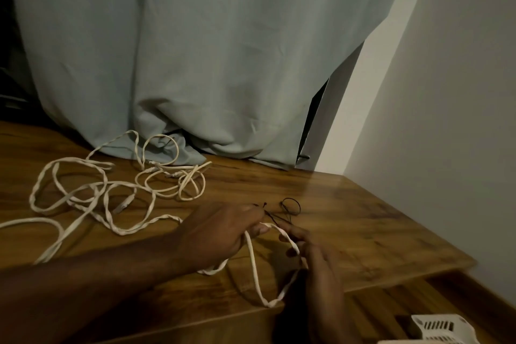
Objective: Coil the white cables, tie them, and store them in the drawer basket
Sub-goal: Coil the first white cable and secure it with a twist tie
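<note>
White cables (92,193) lie in loose tangles across the left half of the wooden table (363,220). My left hand (220,232) grips one white cable near its end. From there a loop of that cable (255,268) hangs down to my right hand (315,257), whose fingers pinch the strand. Thin black ties (290,205) lie on the table just beyond my fingertips. A white slotted basket (441,328) shows at the bottom right, below the table edge.
A pale blue-grey curtain (195,50) hangs behind the table and bunches on its back edge. A white wall (446,120) closes the right side. The table's front right edge drops off to wooden flooring (405,313).
</note>
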`<state>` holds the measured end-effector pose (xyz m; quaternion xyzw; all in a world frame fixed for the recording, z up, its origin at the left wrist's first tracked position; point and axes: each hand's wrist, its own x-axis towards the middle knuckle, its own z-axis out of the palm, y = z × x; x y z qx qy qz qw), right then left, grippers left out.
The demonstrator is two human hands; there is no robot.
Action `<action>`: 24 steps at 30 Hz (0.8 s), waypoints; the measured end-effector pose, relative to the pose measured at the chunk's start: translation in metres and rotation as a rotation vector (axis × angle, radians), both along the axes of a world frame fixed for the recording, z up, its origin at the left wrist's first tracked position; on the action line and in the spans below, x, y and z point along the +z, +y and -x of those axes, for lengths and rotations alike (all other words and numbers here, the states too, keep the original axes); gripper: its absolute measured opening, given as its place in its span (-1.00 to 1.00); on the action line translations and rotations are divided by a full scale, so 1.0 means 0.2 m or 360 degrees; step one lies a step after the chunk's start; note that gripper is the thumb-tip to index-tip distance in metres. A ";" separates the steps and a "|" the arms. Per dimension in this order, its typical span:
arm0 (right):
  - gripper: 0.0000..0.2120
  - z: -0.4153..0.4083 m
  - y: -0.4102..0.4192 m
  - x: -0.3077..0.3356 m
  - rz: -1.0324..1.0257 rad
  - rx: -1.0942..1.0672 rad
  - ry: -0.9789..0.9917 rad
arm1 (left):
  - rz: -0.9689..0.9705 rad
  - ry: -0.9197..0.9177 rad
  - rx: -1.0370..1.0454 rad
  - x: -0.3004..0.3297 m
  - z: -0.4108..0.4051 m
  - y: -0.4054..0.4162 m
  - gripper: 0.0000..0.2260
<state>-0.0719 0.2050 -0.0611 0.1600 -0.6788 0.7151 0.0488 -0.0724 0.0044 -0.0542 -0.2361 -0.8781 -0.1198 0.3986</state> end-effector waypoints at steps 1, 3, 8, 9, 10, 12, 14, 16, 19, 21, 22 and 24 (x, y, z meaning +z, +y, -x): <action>-0.66 -0.01 0.01 0.00 -0.0143 0.0012 0.0187 | 0.0061 0.0011 -0.0009 0.01 0.00 0.00 -0.77; -0.69 -0.02 0.00 0.00 -0.0418 0.0066 0.0502 | 0.0137 -0.0023 -0.0078 0.02 -0.01 0.01 -0.90; -0.84 -0.05 -0.03 0.03 -0.0941 0.0034 0.0724 | 0.0279 0.0020 -0.0176 0.03 -0.04 0.03 -0.89; -0.85 -0.05 -0.02 0.05 -0.1166 -0.0007 0.0780 | 0.0306 0.0043 -0.0171 0.03 -0.05 0.03 -0.92; -0.82 -0.05 -0.01 0.06 -0.1256 -0.0057 0.0791 | 0.0307 0.0055 -0.0180 0.04 -0.05 0.03 -0.91; -0.70 -0.04 0.02 0.10 -0.1048 -0.0186 0.0707 | 0.0278 0.0020 -0.0183 0.04 -0.07 0.04 -0.76; -0.65 -0.01 0.06 0.12 -0.0629 -0.0365 0.0599 | 0.0229 0.0011 -0.0138 0.05 -0.08 0.07 -0.62; -0.68 0.01 0.07 0.13 -0.0398 -0.0447 0.0499 | 0.0065 -0.0004 -0.0081 0.04 -0.08 0.07 -0.57; -0.75 0.01 0.07 0.10 -0.0719 -0.0451 0.0539 | -0.0031 -0.0075 -0.0133 0.04 -0.06 0.04 -0.71; -0.62 -0.04 0.05 0.07 -0.1163 -0.0308 0.0822 | 0.0035 -0.0185 -0.0302 0.03 -0.05 0.04 -0.85; -0.49 -0.07 0.03 0.07 -0.1349 -0.0185 0.0946 | 0.0036 -0.0259 -0.0415 0.03 -0.06 0.05 -0.89; -0.20 -0.12 0.00 0.06 -0.1560 0.0000 0.1022 | -0.0069 -0.0357 -0.0576 0.03 -0.07 0.08 -0.90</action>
